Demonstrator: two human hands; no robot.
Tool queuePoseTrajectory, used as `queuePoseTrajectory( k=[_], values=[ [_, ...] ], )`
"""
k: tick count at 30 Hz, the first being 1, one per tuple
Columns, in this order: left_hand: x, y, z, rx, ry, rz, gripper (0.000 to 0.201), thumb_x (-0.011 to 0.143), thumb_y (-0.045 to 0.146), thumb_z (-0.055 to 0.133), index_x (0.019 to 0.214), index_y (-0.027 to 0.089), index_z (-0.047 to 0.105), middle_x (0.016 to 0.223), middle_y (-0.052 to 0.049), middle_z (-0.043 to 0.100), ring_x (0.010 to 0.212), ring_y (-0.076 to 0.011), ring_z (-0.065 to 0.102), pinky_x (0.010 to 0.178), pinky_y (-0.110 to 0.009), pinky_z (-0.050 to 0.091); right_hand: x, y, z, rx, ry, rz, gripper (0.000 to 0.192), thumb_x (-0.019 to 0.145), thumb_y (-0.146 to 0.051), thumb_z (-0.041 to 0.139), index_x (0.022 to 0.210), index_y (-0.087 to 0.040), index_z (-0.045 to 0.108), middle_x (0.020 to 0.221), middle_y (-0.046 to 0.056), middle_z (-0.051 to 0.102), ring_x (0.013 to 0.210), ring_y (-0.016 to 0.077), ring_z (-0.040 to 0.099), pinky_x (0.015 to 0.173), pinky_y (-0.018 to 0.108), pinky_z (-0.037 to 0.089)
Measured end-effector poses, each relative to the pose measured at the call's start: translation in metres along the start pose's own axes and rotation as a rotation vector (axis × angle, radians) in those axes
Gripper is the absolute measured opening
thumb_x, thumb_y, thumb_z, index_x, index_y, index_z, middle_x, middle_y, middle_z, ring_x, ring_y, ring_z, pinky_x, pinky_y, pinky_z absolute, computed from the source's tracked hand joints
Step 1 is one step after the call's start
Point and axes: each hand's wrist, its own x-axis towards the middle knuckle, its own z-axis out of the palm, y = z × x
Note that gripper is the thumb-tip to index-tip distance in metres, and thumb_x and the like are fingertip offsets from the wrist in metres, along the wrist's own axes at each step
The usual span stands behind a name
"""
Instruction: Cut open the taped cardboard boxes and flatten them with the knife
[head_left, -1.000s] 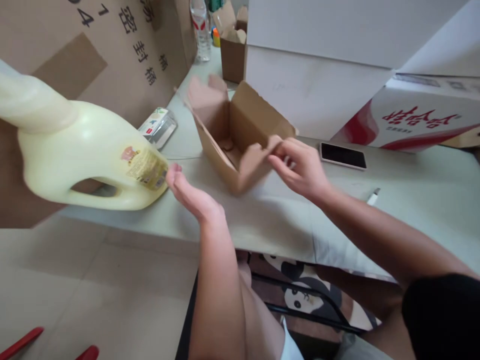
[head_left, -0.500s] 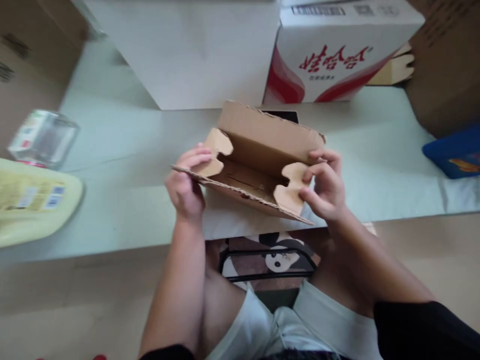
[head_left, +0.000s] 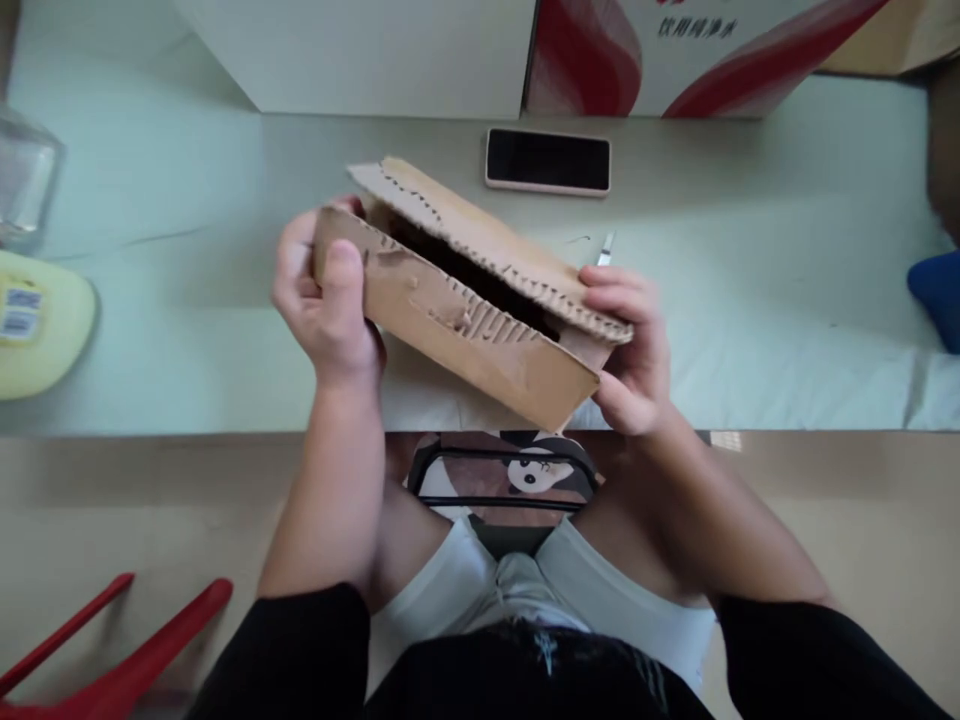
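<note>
Flaps of the cardboard box (head_left: 465,310) are now folding shut; left hand (head_left: 326,300) and right hand (head_left: 630,345) are grasping its ends; closure is nearing completion.

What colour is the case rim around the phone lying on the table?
Pale pink, framing the dark screen of the phone, seen in the head view.

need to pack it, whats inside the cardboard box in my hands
Through the narrow gap under the top flap of the cardboard box, only dark shadow shows. The flap covers the rest, so any contents stay hidden. Left hand and right hand grip its ends.
</note>
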Motion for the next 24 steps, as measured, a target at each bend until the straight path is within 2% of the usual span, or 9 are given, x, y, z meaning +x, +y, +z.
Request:
queuePoseTrajectory(
  k=[2,5,9,11,14,17,20,22,24],
  values=[
    [0.002,0.0,-0.005,0.022,-0.067,0.042,0.039,0.086,0.04,0.076,0.116,0.017,0.067,0.115,0.004,0.073,0.115,-0.0147,0.066,0.108,-0.035,0.049,0.0,0.006,0.001,-0.017,0.041,-0.022,0.059,0.086,-0.07,0.048,0.133,-0.035,0.047,0.15,0.009,0.041,0.146,0.0396,0.037,0.116,0.064,0.037],
    [0.007,-0.001,-0.014,0.112,-0.131,0.046,0.045,0.087,0.032,0.074,0.128,0.015,0.064,0.13,0.002,0.069,0.133,-0.0174,0.057,0.121,-0.037,0.04,0.0,0.012,0.004,-0.04,0.066,0.01,0.048,0.087,-0.066,0.056,0.118,-0.03,0.06,0.147,0.008,0.044,0.145,0.0416,0.038,0.112,0.065,0.04],
    [0.013,-0.014,-0.022,0.187,-0.205,0.174,0.026,0.088,0.028,0.064,0.108,0.015,0.076,0.13,-0.002,0.071,0.13,-0.0233,0.061,0.121,-0.045,0.041,0.003,0.012,0.01,0.08,0.168,-0.085,0.052,0.092,-0.07,0.04,0.111,-0.028,0.064,0.141,0.008,0.049,0.141,0.0396,0.043,0.113,0.066,0.039],
    [0.015,-0.022,-0.022,0.197,-0.16,0.202,0.024,0.086,0.024,0.06,0.099,0.015,0.079,0.125,-0.004,0.073,0.124,-0.0249,0.066,0.117,-0.048,0.045,0.005,0.011,0.013,0.15,0.225,-0.146,0.056,0.094,-0.071,0.032,0.11,-0.028,0.064,0.138,0.008,0.051,0.139,0.0379,0.046,0.113,0.066,0.039],
    [0.015,-0.025,-0.019,0.241,-0.079,0.185,0.028,0.08,0.016,0.054,0.092,0.015,0.079,0.115,-0.006,0.076,0.115,-0.0245,0.069,0.11,-0.047,0.051,0.006,0.009,0.013,0.156,0.245,-0.141,0.054,0.094,-0.07,0.032,0.107,-0.028,0.065,0.135,0.008,0.054,0.136,0.0361,0.049,0.114,0.065,0.04],
    [0.012,-0.02,-0.018,0.274,-0.073,0.186,0.03,0.079,0.015,0.052,0.091,0.015,0.079,0.113,-0.007,0.076,0.113,-0.0237,0.069,0.109,-0.047,0.051,0.006,0.009,0.007,0.138,0.211,-0.142,0.051,0.092,-0.071,0.039,0.102,-0.028,0.065,0.133,0.009,0.057,0.134,0.0363,0.051,0.115,0.064,0.04],
    [0.01,-0.013,-0.02,0.329,-0.092,0.144,0.026,0.087,0.027,0.054,0.093,0.019,0.078,0.117,-0.006,0.074,0.12,-0.0248,0.066,0.116,-0.049,0.046,0.006,0.01,0.001,0.15,0.172,-0.187,0.047,0.09,-0.069,0.044,0.099,-0.028,0.065,0.132,0.009,0.058,0.132,0.0368,0.052,0.114,0.064,0.041],
    [0.009,-0.009,-0.021,0.382,-0.107,0.054,0.025,0.09,0.038,0.055,0.094,0.025,0.076,0.123,-0.003,0.072,0.13,-0.0269,0.06,0.119,-0.049,0.043,0.005,0.01,-0.001,0.154,0.156,-0.21,0.045,0.091,-0.069,0.045,0.101,-0.029,0.064,0.134,0.008,0.058,0.132,0.0368,0.053,0.113,0.064,0.042],
    [0.01,-0.006,-0.021,0.422,-0.11,-0.047,0.025,0.09,0.046,0.055,0.093,0.03,0.074,0.128,0.001,0.07,0.139,-0.0285,0.053,0.119,-0.048,0.042,0.005,0.011,0.001,0.142,0.164,-0.185,0.051,0.09,-0.073,0.042,0.111,-0.031,0.063,0.138,0.009,0.056,0.135,0.0375,0.051,0.112,0.064,0.042]
  ],
)
